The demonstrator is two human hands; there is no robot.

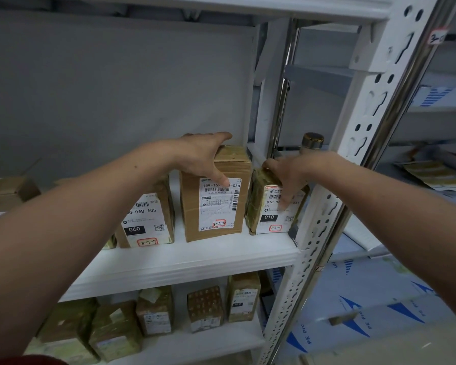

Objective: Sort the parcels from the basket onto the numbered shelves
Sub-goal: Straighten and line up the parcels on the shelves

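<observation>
Three brown parcels stand in a row on the white middle shelf [195, 259]. My left hand [203, 156] grips the top of the tall middle parcel [213, 206], thumb on its white label, which carries a red-framed tag. My right hand [287, 172] grips the top of the smaller right parcel [269, 219], labelled 010, fingers down over its label. To the left, partly behind my left forearm, stands the parcel labelled 060 [148, 222]. The basket is out of view.
A white perforated upright [327, 206] stands just right of the right parcel. Several taped parcels [206, 309] fill the shelf below. A gold-capped bottle [312, 140] shows behind my right hand. Flat blue-and-white packages [353, 299] lie to the right.
</observation>
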